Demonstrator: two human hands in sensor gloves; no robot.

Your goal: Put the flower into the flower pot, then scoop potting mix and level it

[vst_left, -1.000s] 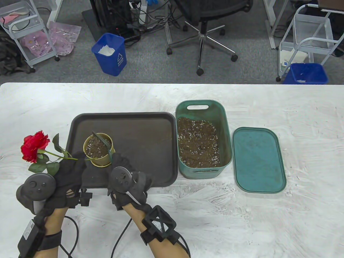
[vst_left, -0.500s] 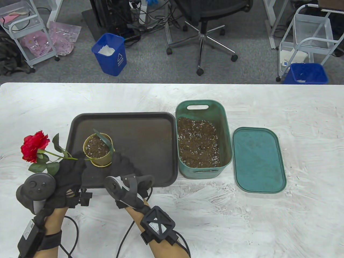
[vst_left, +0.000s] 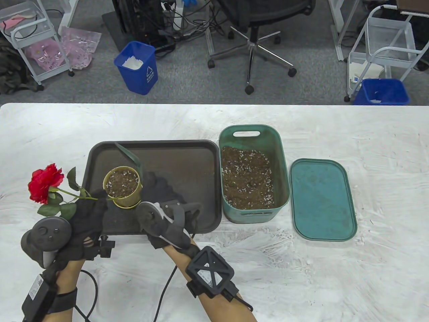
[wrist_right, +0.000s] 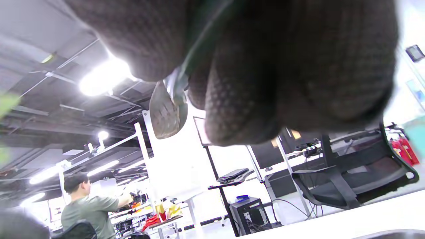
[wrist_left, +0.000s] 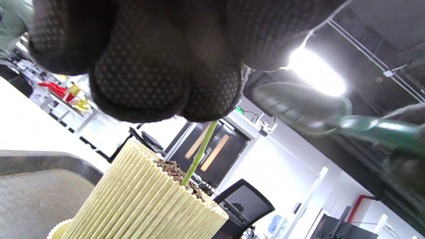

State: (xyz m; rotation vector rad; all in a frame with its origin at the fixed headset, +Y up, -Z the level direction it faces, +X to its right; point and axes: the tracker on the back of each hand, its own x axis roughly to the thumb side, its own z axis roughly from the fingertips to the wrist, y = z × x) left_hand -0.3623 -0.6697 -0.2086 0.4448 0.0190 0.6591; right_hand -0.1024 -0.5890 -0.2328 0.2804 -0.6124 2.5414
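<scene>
Left hand (vst_left: 85, 218) fingers (wrist_left: 166, 83) pinched on the flower (vst_left: 45, 182) stem, its foot stuck in the soil of the flower pot (vst_left: 121, 186) on the tray (vst_left: 187, 161), bloom leaning far out over the bench (vst_left: 214, 120). Right hand (vst_left: 164, 201) fingers (wrist_right: 239, 109) curled round the scoop (vst_left: 129, 156), blade raised just beyond the pot (apparently empty). Risks: pot tipped by the slanted stem; rim knocked by the scoop; potting mix spilled between green bin (vst_left: 281, 161) and pot.

Red flower (vst_left: 45, 182), ribbed yellow pot (vst_left: 122, 188)

Glove hides the scoop (vst_left: 129, 157) handle and flower (vst_left: 45, 182) stem end
</scene>
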